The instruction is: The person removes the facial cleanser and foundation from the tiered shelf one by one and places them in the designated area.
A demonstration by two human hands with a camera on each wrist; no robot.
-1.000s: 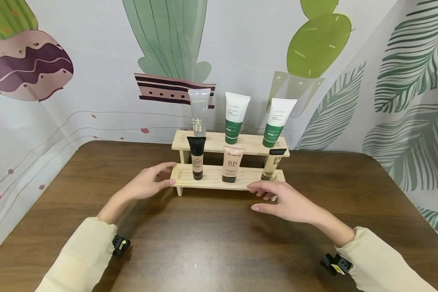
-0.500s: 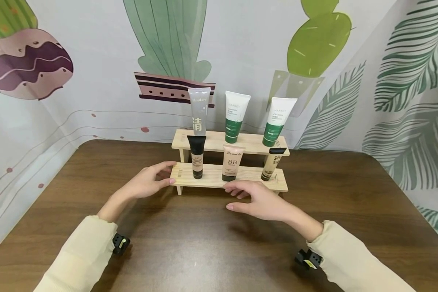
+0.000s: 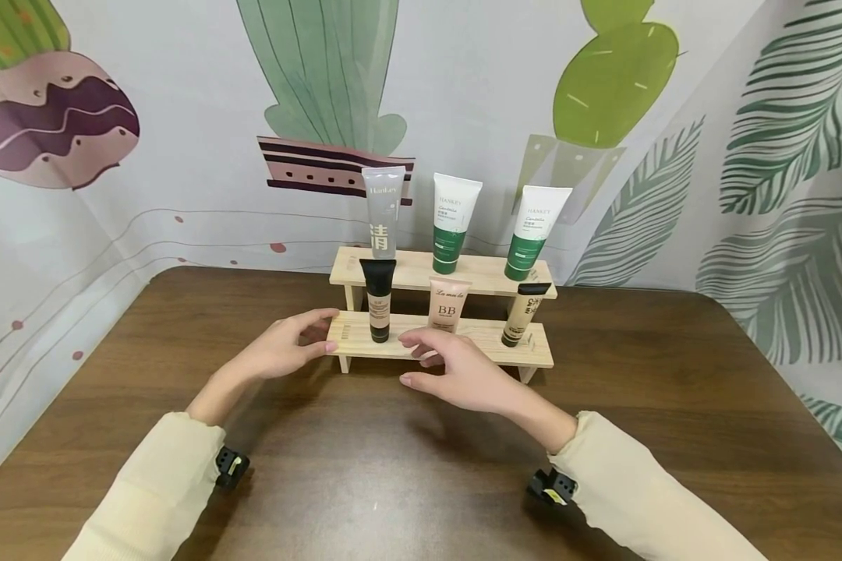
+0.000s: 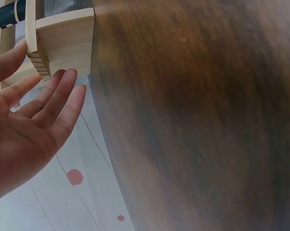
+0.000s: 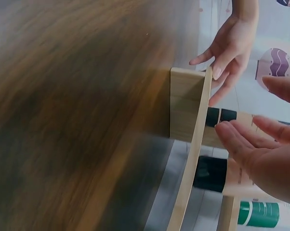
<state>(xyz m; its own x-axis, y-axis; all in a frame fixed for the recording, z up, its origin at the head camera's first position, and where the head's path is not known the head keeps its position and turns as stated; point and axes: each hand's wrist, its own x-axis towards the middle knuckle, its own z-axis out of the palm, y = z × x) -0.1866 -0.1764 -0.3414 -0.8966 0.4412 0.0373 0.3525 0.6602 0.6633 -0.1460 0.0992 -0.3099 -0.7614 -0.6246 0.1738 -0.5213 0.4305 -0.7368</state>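
In the head view, a two-tier wooden stand (image 3: 487, 336) bears standing cosmetic tubes. My left hand (image 3: 284, 347) holds the left end of its lower board, thumb at the front corner and index finger farther back. My right hand (image 3: 466, 374) hovers before the lower board with loosely bent fingers and nothing in them. It hides the base of the pink BB cream tube (image 3: 449, 302). Left of those fingertips stands a black-capped beige tube (image 3: 379, 300); a pale yellow tube (image 3: 521, 318) leans at the right.
On the upper board stand a clear grey tube (image 3: 383, 210) and two white-and-green tubes, one in the middle (image 3: 452, 226) and one at the right (image 3: 535, 234). A brown wooden table (image 3: 365, 467) supports everything. Behind hangs a cactus-print cloth (image 3: 477, 93).
My right hand has slid leftward along the front of the stand, from below the yellow tube to between the BB cream and the black-capped tube. My left hand and the tubes stay put.
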